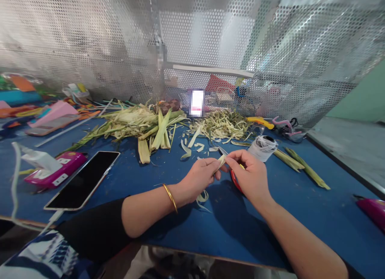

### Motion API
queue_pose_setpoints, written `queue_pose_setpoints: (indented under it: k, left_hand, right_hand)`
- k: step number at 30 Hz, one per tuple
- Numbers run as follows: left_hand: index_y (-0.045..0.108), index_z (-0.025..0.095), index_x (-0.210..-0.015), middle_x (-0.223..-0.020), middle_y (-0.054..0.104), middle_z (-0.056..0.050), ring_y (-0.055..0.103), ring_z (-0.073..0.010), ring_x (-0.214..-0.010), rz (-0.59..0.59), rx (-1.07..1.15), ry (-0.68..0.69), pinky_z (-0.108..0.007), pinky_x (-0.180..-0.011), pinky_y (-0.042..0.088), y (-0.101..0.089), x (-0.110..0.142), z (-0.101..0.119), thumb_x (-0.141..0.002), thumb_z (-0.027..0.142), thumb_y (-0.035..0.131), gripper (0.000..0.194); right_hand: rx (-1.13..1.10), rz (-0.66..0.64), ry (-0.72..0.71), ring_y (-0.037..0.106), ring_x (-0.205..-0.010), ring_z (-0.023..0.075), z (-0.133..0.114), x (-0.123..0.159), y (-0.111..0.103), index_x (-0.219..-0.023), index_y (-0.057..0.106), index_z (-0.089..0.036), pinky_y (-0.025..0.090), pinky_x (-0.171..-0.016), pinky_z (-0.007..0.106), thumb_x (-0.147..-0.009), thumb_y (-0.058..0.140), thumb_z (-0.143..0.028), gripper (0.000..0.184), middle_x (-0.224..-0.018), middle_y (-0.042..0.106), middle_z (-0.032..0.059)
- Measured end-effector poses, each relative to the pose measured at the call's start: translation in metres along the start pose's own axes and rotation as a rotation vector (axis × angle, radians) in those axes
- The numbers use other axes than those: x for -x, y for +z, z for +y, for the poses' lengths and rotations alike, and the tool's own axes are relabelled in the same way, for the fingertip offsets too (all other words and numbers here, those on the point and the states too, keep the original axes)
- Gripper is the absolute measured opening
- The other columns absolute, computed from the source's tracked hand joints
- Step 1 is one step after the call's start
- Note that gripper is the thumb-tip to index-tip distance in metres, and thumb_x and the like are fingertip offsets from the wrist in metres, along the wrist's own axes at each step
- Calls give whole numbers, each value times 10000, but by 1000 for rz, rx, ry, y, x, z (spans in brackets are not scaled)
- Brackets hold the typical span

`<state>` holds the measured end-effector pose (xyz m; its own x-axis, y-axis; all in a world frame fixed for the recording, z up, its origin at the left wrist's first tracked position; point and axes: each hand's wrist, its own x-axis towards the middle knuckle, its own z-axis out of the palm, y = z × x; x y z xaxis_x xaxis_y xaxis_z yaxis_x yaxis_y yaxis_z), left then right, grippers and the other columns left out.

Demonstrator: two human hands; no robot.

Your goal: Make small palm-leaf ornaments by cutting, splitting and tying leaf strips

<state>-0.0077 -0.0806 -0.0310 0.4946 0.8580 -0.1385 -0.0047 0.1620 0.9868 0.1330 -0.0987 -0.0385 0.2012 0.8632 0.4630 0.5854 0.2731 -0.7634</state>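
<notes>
My left hand [201, 178], with a gold bangle [170, 197] at the wrist, pinches a pale strip of leaf [221, 162] just above the blue table [168, 223]. My right hand [249, 175] is closed round red-handled scissors [234, 179], and its fingertips meet the same strip. The scissor blades [222, 150] point away from me, past the strip. Curled leaf trimmings [202, 198] lie under my left wrist.
A heap of green and pale leaves [138, 126] and a pile of shreds [222, 126] lie at the back. A spool of white thread [263, 147] stands near my right hand. A phone [84, 179] and pink case [57, 169] lie left. Perforated metal screens [210, 42] close the back.
</notes>
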Motion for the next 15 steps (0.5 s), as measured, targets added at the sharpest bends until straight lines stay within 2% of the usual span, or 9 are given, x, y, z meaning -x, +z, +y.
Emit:
queue_pose_setpoints:
  k: [3,7,10,12,15]
  left_hand:
    - [595,134,-744,-540,426,48,246,-48,-412,-16,-2,-3,-191,-408,175,0,0,0,-876,287,394,285]
    - [591,139,-724,-523,372,58,219,-57,-421,-16,1,-7,-208,-415,161,-1,0,1,-866,295,410,277]
    - [590,144,-722,-521,349,61,199,-62,-426,-69,9,-12,-218,-418,152,-2,1,3,-879,347,392,324]
    - [578,147,-707,-515,325,65,196,-63,-429,-122,4,-28,-216,-418,150,-3,1,5,-886,377,388,347]
    - [531,157,-685,-514,322,69,236,-58,-430,-121,50,20,-194,-420,185,-2,0,5,-884,350,422,298]
  right_hand:
    - [-10,-15,10,532,-566,134,2,0,1,-727,603,-189,427,-565,251,-791,590,-321,147,-638,633,-1]
    - [-117,-89,76,569,-609,147,6,-2,1,-923,615,-182,455,-592,263,-789,582,-330,202,-705,653,6]
    - [-146,-150,103,557,-599,144,7,-4,-1,-847,653,-177,448,-588,262,-789,571,-345,196,-677,643,7]
    - [-145,-126,107,543,-593,143,6,-4,-1,-752,653,-175,441,-593,266,-781,580,-355,196,-650,627,8]
    - [-277,-61,121,577,-710,164,3,-2,4,-854,638,-191,462,-677,290,-772,599,-382,212,-766,646,23]
